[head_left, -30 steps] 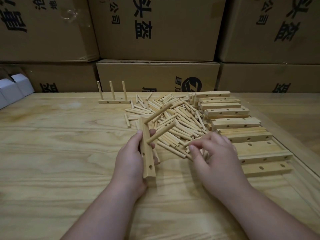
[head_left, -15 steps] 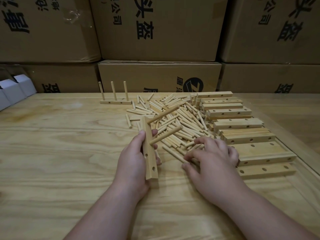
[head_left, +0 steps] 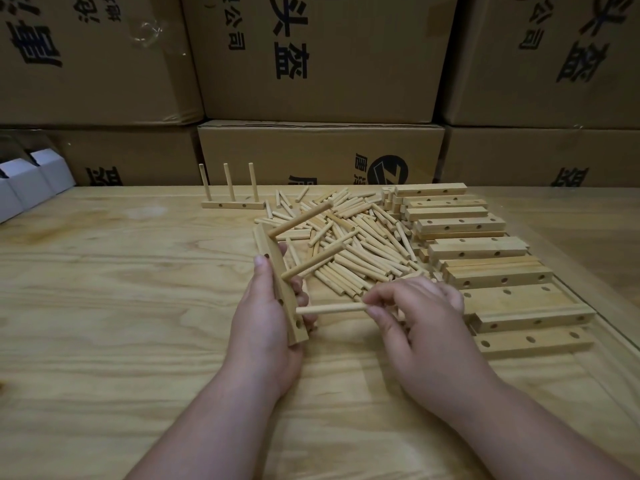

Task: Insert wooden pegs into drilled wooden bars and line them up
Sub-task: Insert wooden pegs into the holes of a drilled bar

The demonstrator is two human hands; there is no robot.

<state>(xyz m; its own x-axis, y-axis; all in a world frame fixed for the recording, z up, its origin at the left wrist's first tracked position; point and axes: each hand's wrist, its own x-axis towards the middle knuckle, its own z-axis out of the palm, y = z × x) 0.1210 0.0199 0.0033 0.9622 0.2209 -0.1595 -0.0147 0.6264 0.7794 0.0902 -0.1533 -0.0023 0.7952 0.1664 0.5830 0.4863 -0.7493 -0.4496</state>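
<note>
Left hand wrapped round a bar, thumb along its left face, fingers curled behind on the right; bar held on end, running from 11 o'clock down to 5 o'clock. Two pegs already seated in the upper holes, jutting toward 2 o'clock. Right hand pinching a third peg at its right end between thumb and fingertips; peg lying level, pointing to 9 o'clock, its free tip at the bar's lower face, just at 3 o'clock of the left hand's fingers. Whether seated in the hole, cannot tell. Loose peg pile at 12 o'clock of the right hand. Spare bars stacked at 2 o'clock. Finished bar with three upright pegs at 11 o'clock, well apart, on the table.
</note>
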